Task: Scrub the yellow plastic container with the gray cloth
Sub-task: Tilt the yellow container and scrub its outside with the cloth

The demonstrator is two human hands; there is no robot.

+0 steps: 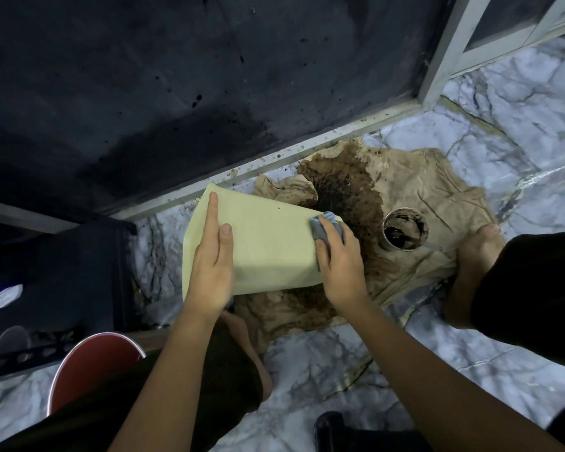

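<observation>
Two hands are on the job, and we work outward from our own body. Nearest us, at about seven o'clock, sits a red bowl (pixel 88 363) on the marble floor (pixel 356 380). Just beyond, near the centre, our left hand (pixel 211 272) lies flat on the yellow plastic container (pixel 268 252), fingers straight and pressing its upturned side to steady it. Our right hand (pixel 338 265), at the container's three o'clock edge, has its fingers curled round the bunched gray cloth (pixel 327 228), which touches that edge.

To scrub well, we judge we should keep the left palm bearing down so the container cannot skid, then drive the cloth in short firm strokes along the edge and across the broad face, refolding to a clean patch as it soils.

Farther out, toward one o'clock, the stained tan rag (pixel 415 190) spreads under everything; a small round tub (pixel 405 230) of dark sludge stands on it, near the scrubbing hand, so we keep our elbow clear. Beyond lies a dark spattered wall (pixel 177 76).
</observation>
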